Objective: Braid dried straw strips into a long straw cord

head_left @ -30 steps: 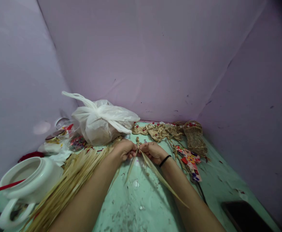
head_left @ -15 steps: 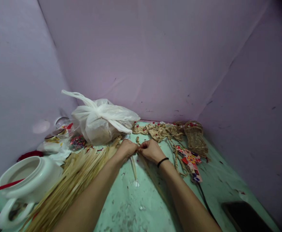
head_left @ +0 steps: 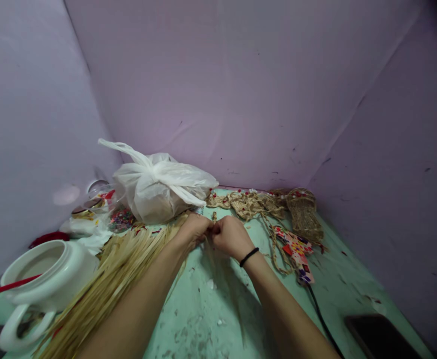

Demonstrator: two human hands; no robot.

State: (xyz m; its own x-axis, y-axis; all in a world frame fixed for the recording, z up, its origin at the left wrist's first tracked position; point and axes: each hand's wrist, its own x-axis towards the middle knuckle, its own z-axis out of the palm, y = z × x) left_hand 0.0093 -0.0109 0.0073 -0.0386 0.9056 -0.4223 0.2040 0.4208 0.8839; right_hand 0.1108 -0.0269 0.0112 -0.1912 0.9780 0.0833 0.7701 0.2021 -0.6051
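Note:
My left hand (head_left: 196, 228) and my right hand (head_left: 232, 236) meet over the middle of the green table, fingers closed and touching. Between them they grip a thin braid of straw-coloured fibre (head_left: 214, 216); its short twisted end sticks up past the fingertips. Loose strands (head_left: 237, 304) trail down below my right hand, blurred. A thick bundle of dry, flat fibre strips (head_left: 128, 269) lies under and beside my left forearm. The fingertips hide most of the braid.
A tied white plastic bag (head_left: 158, 187) sits at the back. To the left stands a white ceramic pot (head_left: 50, 279). On the right lie braided pieces (head_left: 256, 204), a patterned glue gun (head_left: 295, 252) with a black cord, and a dark phone (head_left: 385, 334). Purple walls (head_left: 218, 99) enclose the table (head_left: 188, 319).
My hands have closed tighter together around the braid. The strand that hung straight down between my hands has swung away, and the loose strands under my right hand have shifted.

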